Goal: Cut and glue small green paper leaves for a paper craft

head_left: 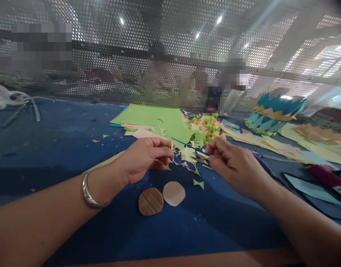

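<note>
My left hand [148, 157], a silver bangle on its wrist, pinches a small pale-yellow strip of paper [172, 145] between thumb and fingertips. Opposite it, my right hand [233, 161] is closed on a thin blue stick [184, 143], which points left toward the strip. Dark scissor blades [199, 158] show just under my right fingers; their handles are mostly hidden, and I cannot tell if the hand touches them. Nearer me on the blue table lie a round of corrugated brown cardboard [150, 201] and a pale pink paper circle [174, 193], side by side.
Green paper sheets [156, 115] lie ahead, beside a heap of paper scraps [206, 126]. Teal and peach zigzag-cut paper [276, 111] stands at the right. A magenta tool [326, 178] lies far right, white cords [14, 98] far left. A perforated metal screen [103, 66] borders the table.
</note>
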`<act>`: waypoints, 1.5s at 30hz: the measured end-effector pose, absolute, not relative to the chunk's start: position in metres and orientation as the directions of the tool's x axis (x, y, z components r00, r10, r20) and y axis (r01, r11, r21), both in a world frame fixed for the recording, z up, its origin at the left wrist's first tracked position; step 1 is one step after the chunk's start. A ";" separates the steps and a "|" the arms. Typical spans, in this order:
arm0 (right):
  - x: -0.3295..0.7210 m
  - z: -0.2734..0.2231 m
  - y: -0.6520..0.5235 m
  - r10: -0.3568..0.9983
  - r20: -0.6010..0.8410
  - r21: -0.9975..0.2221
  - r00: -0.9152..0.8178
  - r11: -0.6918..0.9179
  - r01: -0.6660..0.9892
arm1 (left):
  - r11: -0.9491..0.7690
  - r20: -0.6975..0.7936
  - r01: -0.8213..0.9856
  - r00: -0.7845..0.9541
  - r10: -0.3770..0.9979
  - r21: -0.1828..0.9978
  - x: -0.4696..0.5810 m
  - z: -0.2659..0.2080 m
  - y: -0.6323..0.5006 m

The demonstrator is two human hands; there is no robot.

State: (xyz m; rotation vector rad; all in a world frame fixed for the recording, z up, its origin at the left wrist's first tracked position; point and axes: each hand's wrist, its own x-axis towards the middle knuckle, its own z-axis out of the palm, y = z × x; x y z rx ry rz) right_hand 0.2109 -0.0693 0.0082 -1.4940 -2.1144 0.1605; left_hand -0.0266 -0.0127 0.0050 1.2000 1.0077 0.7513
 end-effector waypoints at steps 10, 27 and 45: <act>0.211 0.006 -0.068 0.893 0.327 -0.419 -0.308 0.429 0.800 | 0.333 -0.310 0.029 0.447 0.839 0.943 -0.027 0.004 -0.010; 0.212 0.000 -0.066 0.797 0.399 -0.337 -0.454 0.587 0.736 | 0.399 -0.353 -0.012 0.443 0.824 0.917 -0.027 0.009 -0.008; 0.212 -0.003 -0.067 0.741 0.442 -0.285 -0.505 0.650 0.705 | 0.231 -0.255 0.109 0.456 0.853 0.967 -0.030 0.011 -0.013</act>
